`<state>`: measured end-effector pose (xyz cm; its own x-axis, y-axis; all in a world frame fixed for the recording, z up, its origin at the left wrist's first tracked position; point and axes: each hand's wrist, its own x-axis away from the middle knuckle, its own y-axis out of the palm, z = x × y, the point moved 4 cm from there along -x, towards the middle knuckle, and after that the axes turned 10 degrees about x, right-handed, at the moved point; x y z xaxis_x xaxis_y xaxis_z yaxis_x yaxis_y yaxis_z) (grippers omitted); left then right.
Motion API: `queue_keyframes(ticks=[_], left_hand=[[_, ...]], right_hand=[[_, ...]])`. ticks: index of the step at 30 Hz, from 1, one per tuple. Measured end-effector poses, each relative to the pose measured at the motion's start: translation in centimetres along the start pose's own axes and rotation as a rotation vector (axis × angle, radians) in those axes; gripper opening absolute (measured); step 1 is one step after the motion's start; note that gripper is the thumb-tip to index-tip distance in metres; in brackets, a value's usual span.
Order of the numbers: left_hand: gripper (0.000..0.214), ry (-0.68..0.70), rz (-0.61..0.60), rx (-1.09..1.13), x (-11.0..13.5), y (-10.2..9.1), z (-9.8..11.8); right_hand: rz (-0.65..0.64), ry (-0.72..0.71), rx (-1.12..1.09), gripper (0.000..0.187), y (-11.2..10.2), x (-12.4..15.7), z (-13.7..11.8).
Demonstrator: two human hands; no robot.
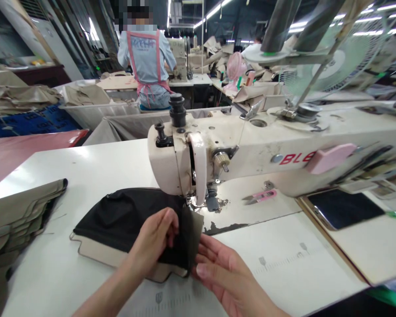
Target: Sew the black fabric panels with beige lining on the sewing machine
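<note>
A black fabric piece (125, 218) lies on a beige piece (95, 252) on the white table, its far end under the presser foot (198, 202) of a cream sewing machine (237, 149). My left hand (155, 240) rests on the black fabric with its fingers curled, pinching the folded edge near the needle. My right hand (219, 268) lies to the right of that edge with its fingers stretched out flat, fingertips touching the fabric's lower right corner.
A stack of beige pieces (16, 215) sits at the table's left edge. Pink thread snips (260, 197) and a phone (345, 209) lie under the machine arm. A person in a pink apron (147, 61) works at another machine behind. Bins of fabric stand beyond.
</note>
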<state>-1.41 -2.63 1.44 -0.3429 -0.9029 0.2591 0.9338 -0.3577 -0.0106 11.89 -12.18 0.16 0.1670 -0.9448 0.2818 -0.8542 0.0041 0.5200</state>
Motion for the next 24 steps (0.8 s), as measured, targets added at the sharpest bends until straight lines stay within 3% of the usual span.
queue_keyframes(ticks=[5,9,14,17,20,24], left_hand=[[0.027,0.457,-0.191,-0.461,2.9,0.9,-0.3],[0.041,0.547,-0.216,-0.644,3.5,1.0,-1.3],[0.07,0.76,-0.129,-0.982,4.0,1.8,-3.0],[0.069,0.882,-0.115,-1.093,4.7,2.2,-2.8],[0.044,0.808,-0.108,-0.95,4.1,1.9,-1.0],[0.028,0.519,-0.181,-0.712,0.4,1.3,1.9]], right_hand=[[0.017,-0.032,0.042,0.053,0.2,-1.1,-0.5],[0.074,-0.038,0.079,0.045,0.2,-1.9,-1.3],[0.13,0.067,0.184,0.032,0.4,-2.9,-2.3],[0.187,0.066,0.236,0.03,0.2,-3.6,-2.3],[0.212,0.054,0.264,0.028,-0.1,-4.3,-1.9],[0.202,0.034,0.317,0.021,-0.2,-4.6,-2.0]])
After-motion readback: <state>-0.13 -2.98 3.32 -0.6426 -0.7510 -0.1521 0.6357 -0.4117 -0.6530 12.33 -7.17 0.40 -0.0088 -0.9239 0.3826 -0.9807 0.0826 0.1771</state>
